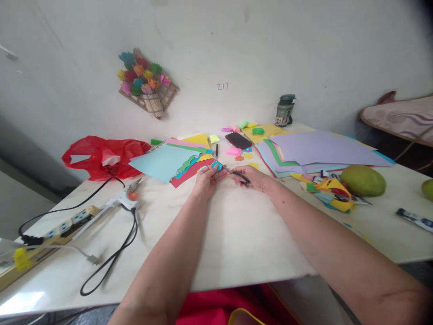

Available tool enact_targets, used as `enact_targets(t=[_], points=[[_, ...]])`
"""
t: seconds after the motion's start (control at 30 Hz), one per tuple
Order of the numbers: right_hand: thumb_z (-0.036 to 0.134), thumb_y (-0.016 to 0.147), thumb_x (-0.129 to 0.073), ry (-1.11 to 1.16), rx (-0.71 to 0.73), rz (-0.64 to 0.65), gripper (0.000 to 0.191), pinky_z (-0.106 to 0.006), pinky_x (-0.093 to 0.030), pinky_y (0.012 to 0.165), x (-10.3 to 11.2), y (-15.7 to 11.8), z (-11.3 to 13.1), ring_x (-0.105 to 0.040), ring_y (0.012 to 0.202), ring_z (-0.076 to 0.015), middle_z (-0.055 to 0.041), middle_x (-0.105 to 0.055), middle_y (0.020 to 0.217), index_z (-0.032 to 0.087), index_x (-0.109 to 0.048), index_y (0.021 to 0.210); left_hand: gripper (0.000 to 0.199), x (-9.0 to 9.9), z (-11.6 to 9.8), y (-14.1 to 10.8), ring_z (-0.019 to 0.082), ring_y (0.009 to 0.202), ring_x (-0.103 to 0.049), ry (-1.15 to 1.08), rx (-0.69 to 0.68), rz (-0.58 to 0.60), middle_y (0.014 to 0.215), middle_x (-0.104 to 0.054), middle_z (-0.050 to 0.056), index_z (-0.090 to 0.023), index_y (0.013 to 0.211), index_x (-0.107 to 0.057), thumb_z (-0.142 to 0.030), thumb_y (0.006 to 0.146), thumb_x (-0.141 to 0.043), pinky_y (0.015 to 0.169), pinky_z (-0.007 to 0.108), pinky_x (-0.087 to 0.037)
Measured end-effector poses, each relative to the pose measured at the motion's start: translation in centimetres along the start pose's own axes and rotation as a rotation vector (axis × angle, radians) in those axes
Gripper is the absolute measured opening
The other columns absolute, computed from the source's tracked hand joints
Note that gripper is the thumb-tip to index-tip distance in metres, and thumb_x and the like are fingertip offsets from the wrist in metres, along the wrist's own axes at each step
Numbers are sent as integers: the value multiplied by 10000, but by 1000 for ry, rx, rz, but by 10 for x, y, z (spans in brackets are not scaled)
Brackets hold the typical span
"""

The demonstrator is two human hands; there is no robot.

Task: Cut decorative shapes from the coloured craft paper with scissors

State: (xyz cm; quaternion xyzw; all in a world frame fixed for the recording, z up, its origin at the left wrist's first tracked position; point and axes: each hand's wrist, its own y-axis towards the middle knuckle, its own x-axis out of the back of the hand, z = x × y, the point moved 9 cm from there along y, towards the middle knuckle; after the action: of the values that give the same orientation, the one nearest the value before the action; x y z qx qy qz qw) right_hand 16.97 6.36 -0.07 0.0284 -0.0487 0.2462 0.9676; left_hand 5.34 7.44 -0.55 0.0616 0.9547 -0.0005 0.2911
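Observation:
My left hand pinches a small blue piece of paper above the middle of the table. In my right hand is a pair of scissors with black handles, its blades pointing left toward the blue paper. Both hands are close together, and the blades meet or nearly meet the paper; the exact contact is too small to tell. Just beyond my hands lie a red sheet, a light blue sheet with wavy cut strips along its edge, and small flower-shaped cutouts.
A phone and a pink packet lie behind my hands. Coloured sheets, paper scraps and a green mango are at right. On the left are a red bag, a glue gun and a power strip.

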Motion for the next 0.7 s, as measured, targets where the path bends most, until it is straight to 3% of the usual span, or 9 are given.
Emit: enact_targets(t=[0.7], points=[[365, 664, -663, 60, 16, -27, 258, -167, -261, 347, -3, -1, 4, -358, 399, -38, 59, -433, 502, 132, -564, 717, 74, -2, -1, -2, 199, 734, -672, 11, -6, 1, 777, -689, 91, -114, 693, -576, -143, 679, -642, 797, 344, -509]])
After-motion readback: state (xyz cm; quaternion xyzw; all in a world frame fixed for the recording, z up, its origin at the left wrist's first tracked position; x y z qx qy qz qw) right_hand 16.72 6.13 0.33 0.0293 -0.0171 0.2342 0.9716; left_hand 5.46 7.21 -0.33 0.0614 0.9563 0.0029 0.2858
